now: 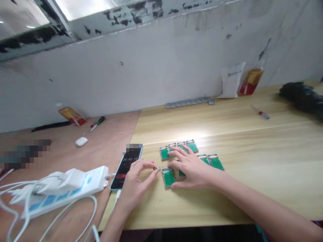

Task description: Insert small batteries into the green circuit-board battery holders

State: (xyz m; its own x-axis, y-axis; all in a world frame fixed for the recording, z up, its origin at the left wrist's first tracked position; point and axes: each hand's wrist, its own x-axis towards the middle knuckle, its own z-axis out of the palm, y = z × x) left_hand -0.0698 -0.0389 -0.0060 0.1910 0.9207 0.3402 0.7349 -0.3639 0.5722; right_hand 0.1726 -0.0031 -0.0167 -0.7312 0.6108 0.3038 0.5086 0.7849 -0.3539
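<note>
My left hand (138, 176) pinches a small gold-and-silver cylinder (156, 168) between thumb and index finger, just left of a green circuit board (168, 177) in a grey frame. My right hand (189, 168) reaches over from the right, its thumb at that board's lower right corner and its index finger at the upper right one, gripping it by the edge. The other fingers spread over neighbouring boards and partly hide them. A back row of similar green boards (192, 146) carries gold-and-silver cylinders at the top, as do boards (215, 162) right of my hand.
A phone (128, 166) showing a timer lies beside my left hand. Further left is a white power strip (68, 193) with cables. Small grey pieces (189, 103) line the wall, near a white packet (231, 80) and a bottle (251, 80). A screwdriver (263, 115) lies right.
</note>
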